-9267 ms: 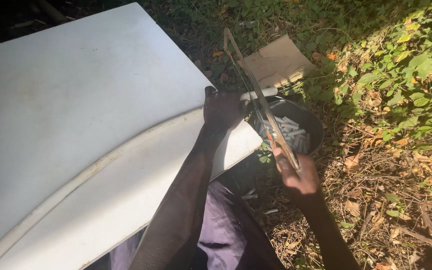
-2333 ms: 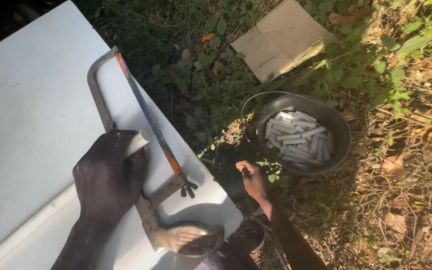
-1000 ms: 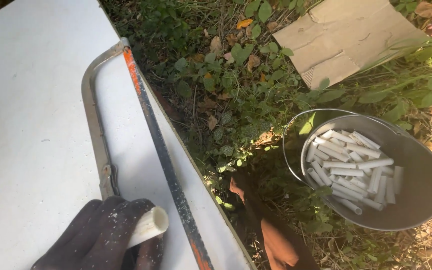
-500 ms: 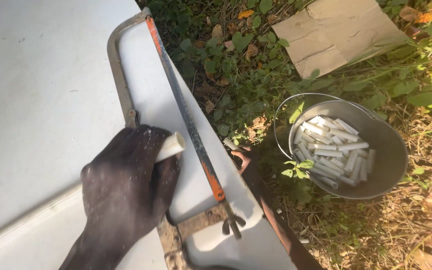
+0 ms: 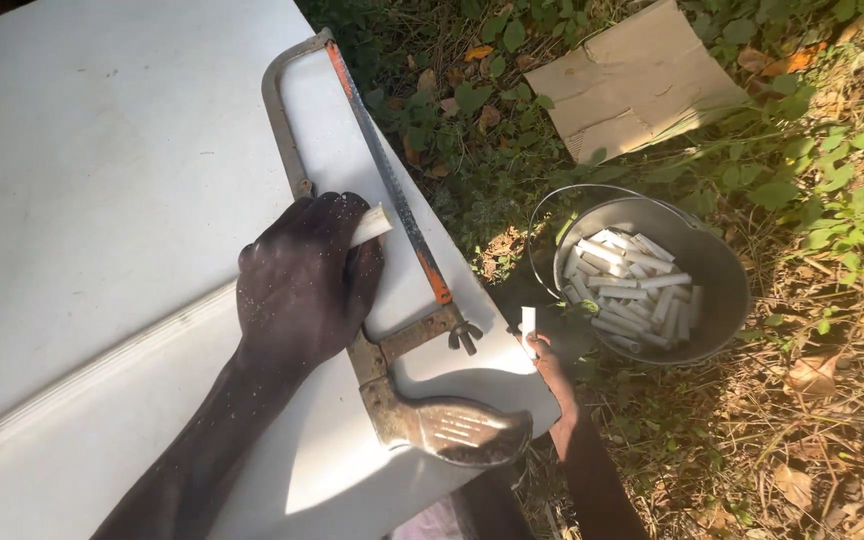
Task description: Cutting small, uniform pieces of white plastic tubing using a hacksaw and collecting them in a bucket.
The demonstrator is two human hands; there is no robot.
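The white bench [image 5: 102, 180] carries the work, with the hacksaw [image 5: 372, 250] laid flat on it, blade toward the edge and handle toward you, so both hands are free of it. Your left hand [image 5: 307, 285] lies over the white pipe [image 5: 372, 224], its grip pressed down around the pipe to pin it to the bench, with only the pipe's end showing just beside the blade. Past the bench edge, the metal bucket [image 5: 712, 290] of short cut pieces sits on the ground near your right hand [image 5: 544, 352], whose grip pinches one short white piece [image 5: 528, 325] upright
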